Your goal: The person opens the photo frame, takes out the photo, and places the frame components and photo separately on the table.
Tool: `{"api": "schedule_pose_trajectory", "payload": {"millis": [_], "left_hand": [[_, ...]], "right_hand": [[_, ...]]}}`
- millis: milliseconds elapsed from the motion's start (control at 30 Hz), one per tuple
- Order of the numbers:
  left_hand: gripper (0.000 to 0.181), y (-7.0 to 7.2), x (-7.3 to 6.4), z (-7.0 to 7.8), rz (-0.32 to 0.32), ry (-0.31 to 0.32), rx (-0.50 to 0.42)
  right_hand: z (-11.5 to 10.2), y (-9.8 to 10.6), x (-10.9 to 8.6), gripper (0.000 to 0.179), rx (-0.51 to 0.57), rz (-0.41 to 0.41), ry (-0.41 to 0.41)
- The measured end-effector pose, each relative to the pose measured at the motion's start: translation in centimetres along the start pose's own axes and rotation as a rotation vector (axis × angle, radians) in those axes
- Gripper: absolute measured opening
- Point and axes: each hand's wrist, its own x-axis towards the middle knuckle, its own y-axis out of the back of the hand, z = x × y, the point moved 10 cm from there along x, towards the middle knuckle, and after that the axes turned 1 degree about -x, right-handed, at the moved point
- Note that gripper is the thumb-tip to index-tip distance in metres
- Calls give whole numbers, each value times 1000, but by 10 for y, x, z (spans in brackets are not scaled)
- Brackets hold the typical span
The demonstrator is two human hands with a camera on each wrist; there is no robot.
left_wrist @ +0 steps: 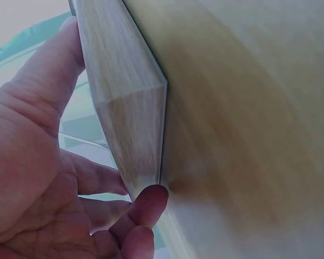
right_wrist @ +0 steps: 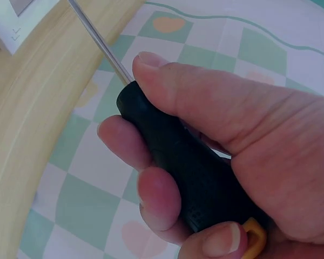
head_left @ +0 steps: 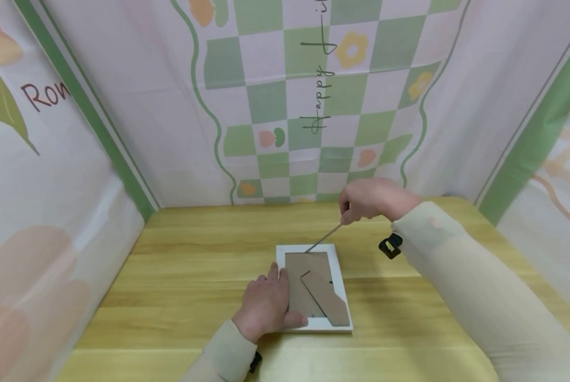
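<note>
A white picture frame (head_left: 330, 254) lies back side up on the wooden table, its brown backing board (head_left: 294, 297) and angled stand leg (head_left: 328, 300) showing. My left hand (head_left: 266, 305) grips the frame's near left corner, thumb along the near edge and fingers along the left side. In the left wrist view the thumb and fingers span the frame's wood-grained side (left_wrist: 132, 129). My right hand (head_left: 368, 200) holds a screwdriver by its black handle (right_wrist: 173, 156), thumb along the top. Its metal shaft (head_left: 324, 237) slants down to the far inner edge of the frame, at the backing's top.
The wooden table (head_left: 184, 281) reaches back to a hanging cloth (head_left: 266, 101) with green checks and printed words. More printed cloth (head_left: 60, 212) hangs at both sides. A black strap buckle (head_left: 390, 245) sits by the right sleeve.
</note>
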Motion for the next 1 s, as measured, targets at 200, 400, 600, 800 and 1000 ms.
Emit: {"api": "schedule_pose_trajectory", "payload": {"millis": [200, 400, 600, 800, 1000], "left_hand": [[118, 0, 0, 1, 9, -7, 14], [118, 1, 0, 2, 10, -7, 10], [118, 1, 1, 3, 8, -8, 18], [118, 1, 1, 2, 6, -2, 5], [118, 2, 2, 1, 11, 1, 25]], "right_hand": [[3, 1, 3, 17, 41, -26, 18], [4, 3, 8, 18, 120, -65, 16], [6, 4, 14, 17, 161, -88, -7], [7, 5, 16, 16, 176, -95, -10], [5, 5, 13, 17, 160, -64, 0]]}}
